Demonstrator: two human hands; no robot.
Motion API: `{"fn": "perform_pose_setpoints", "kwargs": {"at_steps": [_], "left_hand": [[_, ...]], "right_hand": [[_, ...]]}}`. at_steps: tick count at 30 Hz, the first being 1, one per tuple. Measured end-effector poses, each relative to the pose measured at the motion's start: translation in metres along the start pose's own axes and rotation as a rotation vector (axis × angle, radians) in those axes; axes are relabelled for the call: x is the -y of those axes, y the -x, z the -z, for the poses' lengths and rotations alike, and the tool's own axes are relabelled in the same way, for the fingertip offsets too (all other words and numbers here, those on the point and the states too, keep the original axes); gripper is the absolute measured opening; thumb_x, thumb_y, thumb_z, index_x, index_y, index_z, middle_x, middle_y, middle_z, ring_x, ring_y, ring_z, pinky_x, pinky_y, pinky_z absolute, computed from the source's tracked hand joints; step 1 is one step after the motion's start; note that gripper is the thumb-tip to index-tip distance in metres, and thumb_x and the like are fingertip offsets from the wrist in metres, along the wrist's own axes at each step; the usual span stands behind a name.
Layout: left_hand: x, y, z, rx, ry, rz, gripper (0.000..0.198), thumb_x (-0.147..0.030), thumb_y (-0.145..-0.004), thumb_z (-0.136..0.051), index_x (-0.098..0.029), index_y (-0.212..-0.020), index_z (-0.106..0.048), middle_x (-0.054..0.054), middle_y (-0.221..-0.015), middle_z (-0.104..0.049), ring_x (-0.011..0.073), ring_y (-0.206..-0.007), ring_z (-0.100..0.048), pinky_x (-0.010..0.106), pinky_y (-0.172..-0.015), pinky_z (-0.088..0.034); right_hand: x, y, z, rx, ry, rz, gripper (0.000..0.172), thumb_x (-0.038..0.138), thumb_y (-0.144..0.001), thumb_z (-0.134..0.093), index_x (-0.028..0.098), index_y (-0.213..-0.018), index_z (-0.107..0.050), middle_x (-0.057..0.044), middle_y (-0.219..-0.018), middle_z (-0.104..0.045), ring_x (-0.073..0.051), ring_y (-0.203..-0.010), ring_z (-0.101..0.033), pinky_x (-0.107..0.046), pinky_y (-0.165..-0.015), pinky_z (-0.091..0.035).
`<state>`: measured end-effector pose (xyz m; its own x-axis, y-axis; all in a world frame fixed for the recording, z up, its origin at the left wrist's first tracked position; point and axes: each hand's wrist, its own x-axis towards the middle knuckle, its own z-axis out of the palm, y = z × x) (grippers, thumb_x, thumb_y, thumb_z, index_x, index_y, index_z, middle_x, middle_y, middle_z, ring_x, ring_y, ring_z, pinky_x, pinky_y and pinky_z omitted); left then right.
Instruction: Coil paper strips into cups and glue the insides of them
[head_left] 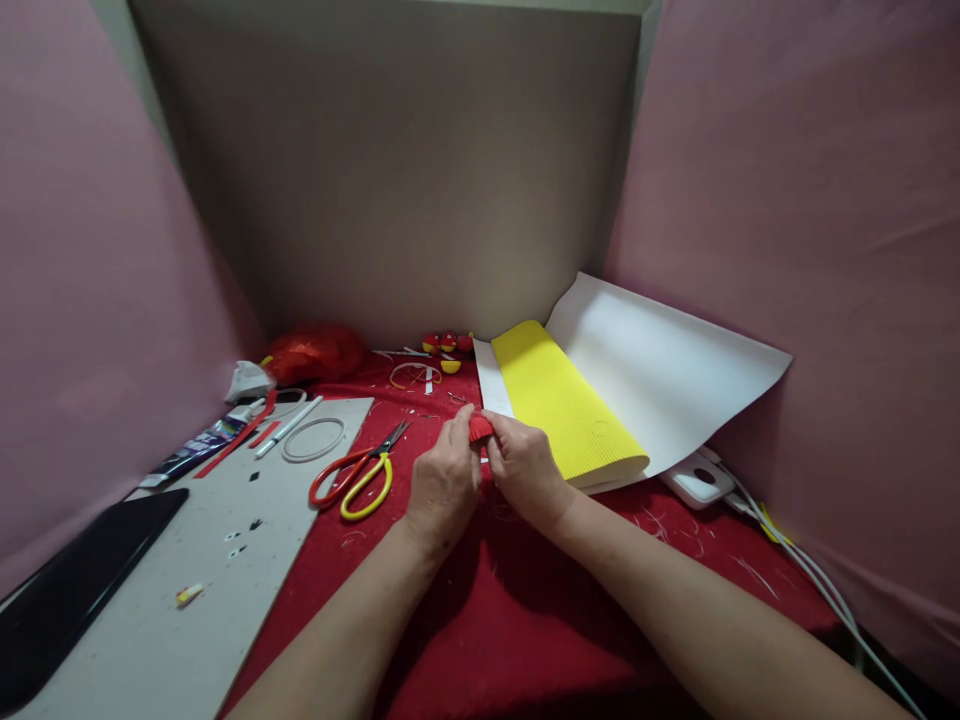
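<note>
Left hand: the left hand (446, 478) is grasping a small red ridged piece (481, 429), its fingers curled in against it.
Right hand: the right hand (523, 458) is closed on the same piece from the other side, thumb and fingers bunched around it.
Red ridged piece: between the fingertips of both hands, raised above the red cloth (480, 650); the fingers hide part of it.
Scissors: just left of the left hand lie scissors (382, 453) with one red and one yellow handle, blades pointing away, handles partly over the board's edge.
Yellow sheet: a ribbed yellow sheet (562, 400), curled over at its near end, lies just beyond the right hand, with a large white sheet (667, 365) rising beside it.
Beyond the hands: small red-and-yellow balls (448, 342) sit in a row near the back panel (405, 180), a yellow half-dome (450, 367) in front of them.
Grey board: on the left, a board (247, 620) carries a pale ring (300, 460), a white pen (289, 428) and red strips (238, 437).
Far left: a black slab (86, 600) overlaps the board.
Far right: a white device (699, 482) with cables (814, 572).
</note>
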<state>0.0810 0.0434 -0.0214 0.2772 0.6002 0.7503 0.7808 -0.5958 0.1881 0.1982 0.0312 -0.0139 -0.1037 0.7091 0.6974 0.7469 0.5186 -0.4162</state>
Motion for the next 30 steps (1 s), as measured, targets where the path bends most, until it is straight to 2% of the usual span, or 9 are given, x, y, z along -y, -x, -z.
{"fn": "perform_pose_setpoints", "kwargs": {"at_steps": [3, 6, 9, 13, 16, 19, 23, 27, 30], "left_hand": [[-0.0018, 0.0002, 0.0007, 0.008, -0.052, 0.003, 0.036, -0.013, -0.086, -0.037, -0.006, -0.120, -0.045, 0.018, -0.104, -0.064, 0.0238, -0.091, -0.065, 0.032, -0.073, -0.054], [-0.0010, 0.0007, 0.0006, 0.021, -0.061, -0.014, 0.033, -0.013, -0.087, -0.035, -0.008, -0.117, -0.048, 0.014, -0.099, -0.066, 0.0213, -0.092, -0.065, 0.029, -0.074, -0.053], [0.0007, 0.0013, 0.0001, 0.026, -0.060, -0.008, 0.034, -0.013, -0.086, -0.036, -0.010, -0.118, -0.048, 0.013, -0.097, -0.067, 0.0203, -0.090, -0.066, 0.027, -0.074, -0.053], [0.0008, 0.0016, -0.0009, 0.051, -0.064, 0.019, 0.036, -0.014, -0.086, -0.038, -0.008, -0.121, -0.046, 0.016, -0.099, -0.066, 0.0230, -0.092, -0.065, 0.030, -0.074, -0.053], [0.0009, 0.0013, -0.0018, 0.069, -0.040, 0.016, 0.034, -0.013, -0.086, -0.036, -0.006, -0.118, -0.048, 0.016, -0.097, -0.066, 0.0231, -0.092, -0.065, 0.032, -0.077, -0.052], [0.0013, 0.0009, -0.0023, 0.063, -0.028, 0.024, 0.035, -0.011, -0.085, -0.036, -0.006, -0.117, -0.049, 0.016, -0.096, -0.067, 0.0229, -0.091, -0.065, 0.032, -0.077, -0.052], [0.0010, 0.0006, -0.0009, 0.047, -0.015, 0.038, 0.034, -0.011, -0.082, -0.039, -0.007, -0.114, -0.051, 0.016, -0.097, -0.067, 0.0234, -0.089, -0.066, 0.033, -0.076, -0.053], [0.0000, 0.0000, 0.0011, 0.024, 0.021, 0.019, 0.033, -0.009, -0.083, -0.037, -0.008, -0.112, -0.052, 0.014, -0.099, -0.068, 0.0208, -0.086, -0.066, 0.029, -0.073, -0.053], [-0.0005, -0.0004, 0.0013, -0.001, 0.032, 0.014, 0.034, -0.009, -0.082, -0.037, -0.006, -0.113, -0.052, 0.016, -0.100, -0.067, 0.0226, -0.086, -0.066, 0.031, -0.072, -0.053]], "right_hand": [[-0.0003, 0.0000, 0.0000, -0.002, 0.035, -0.007, 0.035, 0.007, -0.079, -0.038, 0.006, -0.108, -0.059, -0.015, -0.091, -0.068, -0.022, -0.082, -0.064, -0.032, -0.077, -0.048], [0.0001, 0.0001, 0.0000, -0.015, 0.008, -0.019, 0.033, 0.008, -0.080, -0.039, 0.010, -0.107, -0.059, -0.012, -0.090, -0.069, -0.019, -0.080, -0.064, -0.028, -0.075, -0.048], [0.0012, -0.0001, 0.0007, 0.010, 0.014, -0.009, 0.032, 0.008, -0.081, -0.040, 0.009, -0.106, -0.059, -0.012, -0.089, -0.069, -0.019, -0.077, -0.064, -0.028, -0.072, -0.048], [0.0025, -0.0007, 0.0023, 0.042, 0.061, -0.001, 0.031, 0.005, -0.079, -0.042, 0.005, -0.104, -0.060, -0.014, -0.088, -0.068, -0.021, -0.077, -0.064, -0.030, -0.072, -0.048], [0.0028, -0.0007, 0.0032, 0.035, 0.008, -0.028, 0.029, 0.005, -0.081, -0.042, 0.008, -0.103, -0.061, -0.011, -0.084, -0.068, -0.018, -0.073, -0.063, -0.026, -0.069, -0.047], [0.0024, -0.0003, 0.0031, 0.041, 0.016, -0.040, 0.028, 0.006, -0.081, -0.041, 0.009, -0.101, -0.062, -0.010, -0.081, -0.068, -0.017, -0.069, -0.063, -0.025, -0.067, -0.047], [0.0029, -0.0006, 0.0030, 0.031, 0.035, -0.019, 0.030, 0.006, -0.079, -0.042, 0.006, -0.102, -0.061, -0.014, -0.088, -0.068, -0.021, -0.078, -0.063, -0.030, -0.073, -0.047], [0.0039, -0.0010, 0.0046, 0.015, -0.028, -0.049, 0.027, 0.006, -0.079, -0.042, 0.011, -0.094, -0.064, -0.009, -0.081, -0.068, -0.017, -0.070, -0.062, -0.025, -0.067, -0.046], [0.0033, -0.0002, 0.0049, 0.025, 0.009, -0.057, 0.025, 0.007, -0.078, -0.043, 0.012, -0.091, -0.064, -0.008, -0.079, -0.068, -0.017, -0.067, -0.061, -0.025, -0.065, -0.044]]}}
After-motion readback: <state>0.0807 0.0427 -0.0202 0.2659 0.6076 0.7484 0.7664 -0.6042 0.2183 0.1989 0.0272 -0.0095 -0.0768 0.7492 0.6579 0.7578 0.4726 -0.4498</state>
